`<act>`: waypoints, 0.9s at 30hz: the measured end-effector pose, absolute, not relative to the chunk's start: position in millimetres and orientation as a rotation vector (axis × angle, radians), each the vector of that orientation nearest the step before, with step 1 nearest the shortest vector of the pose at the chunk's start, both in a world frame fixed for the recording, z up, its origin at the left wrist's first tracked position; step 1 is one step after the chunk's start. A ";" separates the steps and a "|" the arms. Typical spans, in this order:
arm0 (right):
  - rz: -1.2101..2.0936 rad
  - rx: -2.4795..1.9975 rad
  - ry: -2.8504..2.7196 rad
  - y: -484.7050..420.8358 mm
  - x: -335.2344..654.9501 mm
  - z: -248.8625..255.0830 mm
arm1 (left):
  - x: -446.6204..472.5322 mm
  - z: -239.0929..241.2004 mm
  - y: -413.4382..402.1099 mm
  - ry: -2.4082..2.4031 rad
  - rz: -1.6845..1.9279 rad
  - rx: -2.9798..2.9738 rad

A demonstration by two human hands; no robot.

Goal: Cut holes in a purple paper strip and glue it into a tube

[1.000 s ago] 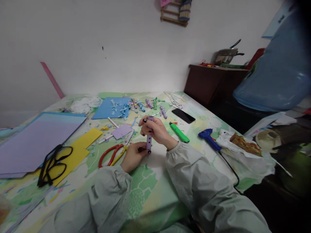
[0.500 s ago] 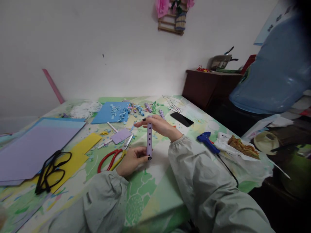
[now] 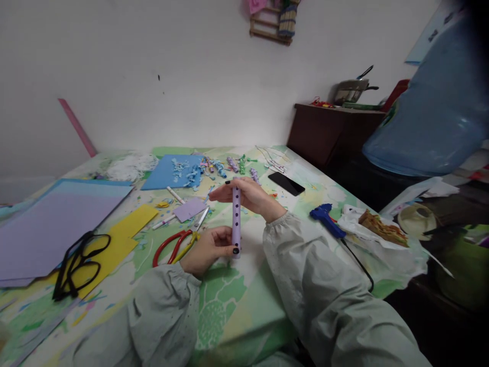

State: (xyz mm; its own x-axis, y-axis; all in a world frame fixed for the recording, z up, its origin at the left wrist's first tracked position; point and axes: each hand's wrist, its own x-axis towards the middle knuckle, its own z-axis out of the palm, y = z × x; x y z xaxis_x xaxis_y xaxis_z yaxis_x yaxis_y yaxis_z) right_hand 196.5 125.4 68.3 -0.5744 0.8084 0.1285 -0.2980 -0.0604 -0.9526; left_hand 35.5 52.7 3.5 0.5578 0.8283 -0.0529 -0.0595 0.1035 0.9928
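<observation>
Straightening from the curl it had a second earlier, the right hand [image 3: 255, 196] lay nearly flat behind the top of the lilac dotted tube [image 3: 236, 229], fingers stretched leftward; whether it pressed on the tube could not be told. The left hand [image 3: 204, 250] held the lower end between its thumb and half-curled fingers. The tube stood near upright between the hands, right of the red-and-yellow-handled scissors [image 3: 171, 247] and the small lilac card [image 3: 189, 209]. With the right fingers no longer wrapped around it, its dotted front showed along its length, and the left hand seemed its main support.
</observation>
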 end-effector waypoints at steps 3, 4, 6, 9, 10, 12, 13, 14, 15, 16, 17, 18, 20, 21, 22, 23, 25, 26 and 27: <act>1.806 -0.557 -1.365 122.0 192.8 70.2 | 36.0 2.2 51.3 0.737 0.742 1.262; 1.822 -0.556 -1.347 120.9 191.6 70.6 | 36.0 1.7 51.0 0.735 0.739 1.246; 1.842 -0.562 -1.299 118.8 189.1 71.1 | 36.0 0.7 50.6 0.727 0.733 1.221; 1.854 -0.569 -1.216 115.8 185.5 71.7 | 35.7 0.3 50.3 0.713 0.721 1.203; 1.862 -0.564 -1.190 114.7 184.5 72.1 | 35.7 0.6 50.2 0.710 0.719 1.202; 1.892 -0.545 -1.145 112.4 182.8 73.2 | 35.6 1.8 49.9 0.707 0.714 1.202; 1.909 -0.532 -1.125 111.3 182.2 73.9 | 35.7 2.6 49.6 0.705 0.710 1.204; 1.926 -0.519 -1.105 110.4 181.8 74.6 | 35.9 3.3 49.3 0.704 0.706 1.206; 1.940 -0.507 -1.085 109.5 181.5 75.1 | 36.2 3.8 49.0 0.703 0.701 1.209; 1.950 -0.494 -1.066 108.9 181.5 75.6 | 36.5 4.1 48.7 0.703 0.696 1.209; 1.957 -0.481 -1.048 108.4 181.6 76.0 | 36.9 4.0 48.4 0.704 0.692 1.207; 1.961 -0.469 -1.030 107.9 181.9 76.2 | 37.3 3.7 48.0 0.706 0.688 1.202; 1.968 -0.446 -0.999 107.4 183.0 76.3 | 38.1 2.5 47.2 0.713 0.683 1.187; 1.972 -0.436 -0.986 107.2 183.8 76.2 | 38.4 2.0 46.8 0.717 0.680 1.182; 1.976 -0.428 -0.975 107.1 184.7 76.0 | 38.7 1.7 46.2 0.721 0.676 1.180; 1.981 -0.419 -0.966 107.0 185.5 75.7 | 39.1 1.8 45.4 0.724 0.672 1.182; 1.991 -0.403 -0.953 107.1 187.2 75.2 | 39.9 3.2 43.5 0.731 0.669 1.194; 1.997 -0.395 -0.949 107.3 187.9 74.9 | 40.4 4.4 42.3 0.733 0.672 1.202; 2.002 -0.387 -0.945 107.5 188.5 74.6 | 41.0 5.7 41.0 0.735 0.679 1.212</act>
State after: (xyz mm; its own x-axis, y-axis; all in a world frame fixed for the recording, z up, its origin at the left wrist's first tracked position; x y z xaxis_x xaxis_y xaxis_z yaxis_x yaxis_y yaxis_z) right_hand 188.5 107.5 74.6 -0.5779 0.8123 0.0781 -0.5767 -0.3388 -0.7434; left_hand 41.0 41.0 5.7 0.5944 0.7928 -0.1347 -0.0710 0.2186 0.9732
